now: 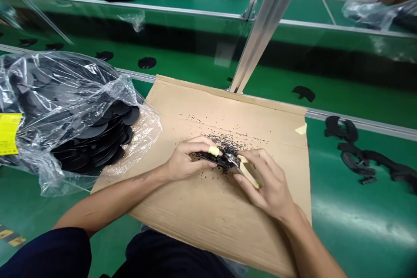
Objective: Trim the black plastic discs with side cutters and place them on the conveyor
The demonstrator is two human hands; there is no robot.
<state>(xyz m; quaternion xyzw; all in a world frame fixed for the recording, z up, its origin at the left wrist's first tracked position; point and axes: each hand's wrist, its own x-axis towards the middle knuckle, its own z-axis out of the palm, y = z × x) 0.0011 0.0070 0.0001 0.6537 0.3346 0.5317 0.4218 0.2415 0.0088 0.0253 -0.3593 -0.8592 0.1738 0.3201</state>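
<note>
- Clear plastic bag (pixel 140 139) of black rubber discs (pixel 97 152): left, on the green worktop (pixel 358 221).
- Left hand (pixel 185 160): grip closed on a black rubber piece (pixel 211 160) above the cardboard sheet (pixel 208 221); long axis runs rightward to the snips.
- Right hand (pixel 270 182): grip closed on tan-handled snips (pixel 249 173).
- Blade contact: hard to make out among the fingers.

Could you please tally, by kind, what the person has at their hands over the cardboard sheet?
Hands, left hand and right hand: 2
Tan-handled cutters: 1
Black piece: 1
Beige finger wrap: 1
Total: 5
</note>
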